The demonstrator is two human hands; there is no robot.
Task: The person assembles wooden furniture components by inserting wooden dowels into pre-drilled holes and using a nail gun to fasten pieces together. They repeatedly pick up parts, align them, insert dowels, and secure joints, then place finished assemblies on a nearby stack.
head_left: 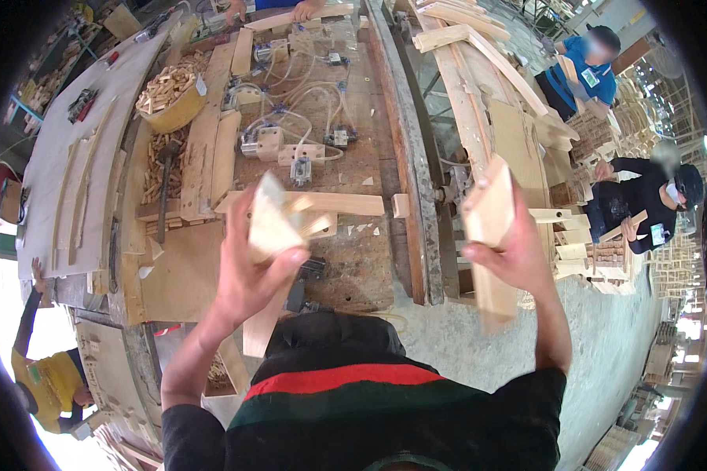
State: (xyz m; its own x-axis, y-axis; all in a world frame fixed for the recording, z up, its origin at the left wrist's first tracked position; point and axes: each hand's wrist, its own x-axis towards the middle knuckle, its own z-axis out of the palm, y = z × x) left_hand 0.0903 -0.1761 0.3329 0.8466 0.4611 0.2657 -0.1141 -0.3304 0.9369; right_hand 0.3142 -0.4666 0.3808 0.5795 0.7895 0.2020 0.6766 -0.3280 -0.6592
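Note:
My left hand (pixel 246 281) is closed round a pale wooden piece (pixel 272 224), whose angled end shows above the thumb. Motion blurs it, and smaller bits of wood beside it are smeared. Off to the right, my right hand (pixel 524 255) grips a pale wooden slat (pixel 491 206) with a slanted top end; its lower part hangs below the thumb. Between and beyond the hands lies a wooden bar (pixel 342 204) across the workbench (pixel 353 271). Small clamps (pixel 269 145) joined by clear air hoses (pixel 314 94) are mounted farther back.
A yellow tub (pixel 177 118) of wooden dowels and a metal rod (pixel 163 192) are at the left. Long slats (pixel 511 71) lie on the right-hand bench. Several people work around, including one in blue (pixel 585 71) and one in black (pixel 628 196).

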